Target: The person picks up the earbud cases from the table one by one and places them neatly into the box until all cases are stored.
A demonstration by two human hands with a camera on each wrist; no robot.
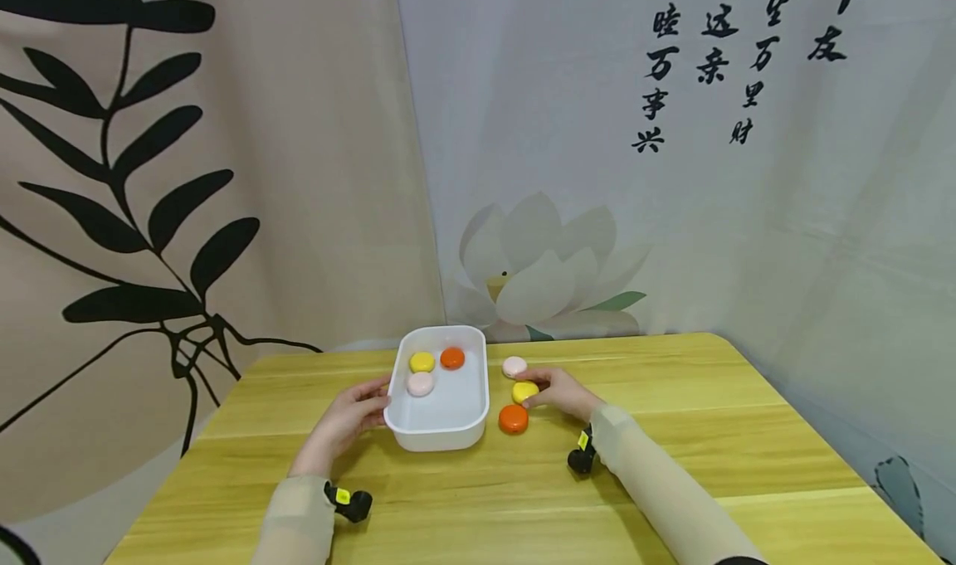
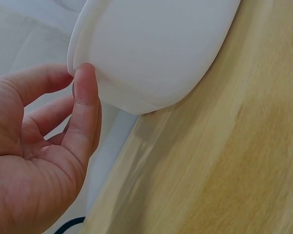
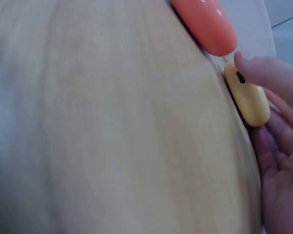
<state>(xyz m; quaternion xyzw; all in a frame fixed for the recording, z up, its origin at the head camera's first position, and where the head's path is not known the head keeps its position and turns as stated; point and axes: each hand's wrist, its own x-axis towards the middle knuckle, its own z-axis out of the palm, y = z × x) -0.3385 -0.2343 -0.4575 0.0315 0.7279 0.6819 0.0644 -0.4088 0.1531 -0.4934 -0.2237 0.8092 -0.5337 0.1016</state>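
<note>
White container (image 1: 441,442) stands upright on the wooden table (image 1: 463,507) and holds three rounded pieces, all clear of its walls: an inner yellow piece (image 1: 421,362), an inner orange piece (image 1: 452,358) beside it, and an inner pink piece (image 1: 420,384) nearer the person. Three counterparts lie outside, in a short row just beyond the container's right wall: the outer pink piece (image 1: 513,366) farthest away, the outer yellow piece (image 1: 525,393) in the middle, the outer orange piece (image 1: 513,419) nearest. The hands are apart. The left hand (image 1: 351,420) pinches the container's left rim, apparently to steady it. The right hand (image 1: 563,392) pinches the outer yellow piece between thumb and finger; no lift off the table is evident. By count, the work is judged to stand about level: one piece of each colour is inside, one of each is outside, and the outer pink and orange pieces are not in either hand's grip.
</note>
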